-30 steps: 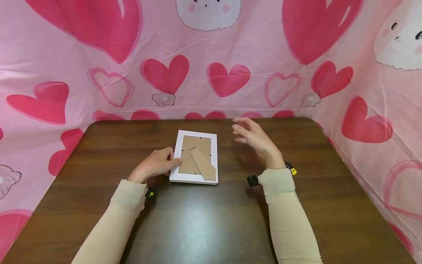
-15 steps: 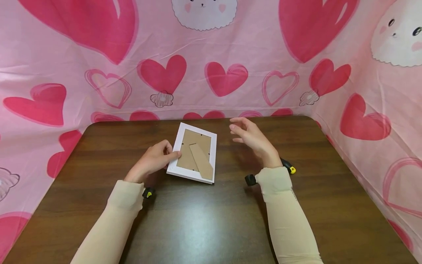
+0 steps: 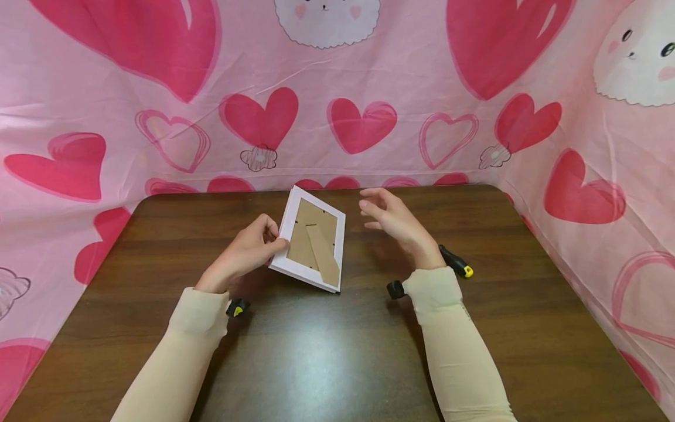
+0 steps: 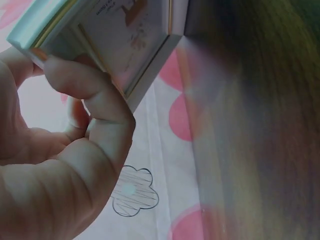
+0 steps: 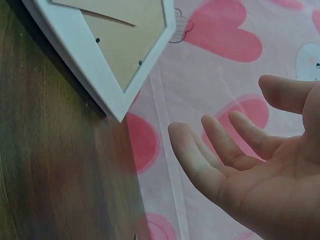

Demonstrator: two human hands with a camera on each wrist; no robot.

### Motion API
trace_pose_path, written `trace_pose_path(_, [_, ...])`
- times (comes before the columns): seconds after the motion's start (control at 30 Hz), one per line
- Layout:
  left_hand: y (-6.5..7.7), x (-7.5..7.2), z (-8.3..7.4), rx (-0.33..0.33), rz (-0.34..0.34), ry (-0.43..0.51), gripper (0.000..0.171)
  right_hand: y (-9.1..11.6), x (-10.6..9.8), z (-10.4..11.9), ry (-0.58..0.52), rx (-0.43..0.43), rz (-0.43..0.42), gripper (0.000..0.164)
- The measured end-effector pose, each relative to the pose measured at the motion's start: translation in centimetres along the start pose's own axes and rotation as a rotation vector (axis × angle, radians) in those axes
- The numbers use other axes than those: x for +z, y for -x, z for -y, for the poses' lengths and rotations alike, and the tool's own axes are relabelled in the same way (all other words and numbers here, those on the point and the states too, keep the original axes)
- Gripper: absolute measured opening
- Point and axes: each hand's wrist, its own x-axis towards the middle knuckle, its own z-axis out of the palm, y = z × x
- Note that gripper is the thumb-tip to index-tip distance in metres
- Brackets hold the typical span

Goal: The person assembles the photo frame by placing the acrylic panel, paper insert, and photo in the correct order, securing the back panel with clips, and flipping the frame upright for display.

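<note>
A white picture frame (image 3: pixel 300 271) with a brown backing board and a fold-out stand (image 3: pixel 323 255) is tilted up off the table at its left side, back toward the head camera. My left hand (image 3: pixel 248 249) pinches its left edge, thumb on the back and fingers curled underneath. The left wrist view shows the frame's glazed front (image 4: pixel 122 45), with a print and a gold inner line. To the right of the frame, my right hand (image 3: pixel 392 220) hovers with relaxed, slightly bent fingers and holds nothing; in the right wrist view its palm (image 5: pixel 280 195) faces the frame.
A black and yellow screwdriver-like handle (image 3: pixel 456 261) lies on the brown wooden table (image 3: pixel 316 363), just right of my right wrist. Pink cloth (image 3: pixel 411 140) with hearts hangs behind the table and along its sides.
My left hand has raised the left side of the picture frame, turning it from nearly flat to tilted. My right hand has drifted slightly left, uncovering more of the black and yellow handle.
</note>
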Motion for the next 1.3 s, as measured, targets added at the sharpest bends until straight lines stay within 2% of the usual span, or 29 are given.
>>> trace_pose_path(0.5, [0.6, 0.0, -1.7, 0.043, -0.084, -0.035, 0.032, 0.0, 0.6, 0.3, -0.02, -0.023, 0.013, 0.049])
trace_pose_path(1.13, [1.6, 1.0, -3.8, 0.177, -0.235, -0.081, 0.027, -0.1, 2.2, 0.5, -0.107, -0.001, 0.026, 0.05])
trace_pose_path(1.3, [1.8, 1.3, -4.2, 0.194, -0.228, -0.113, 0.029, -0.2, 2.4, 0.3, -0.111, -0.003, 0.048, 0.05])
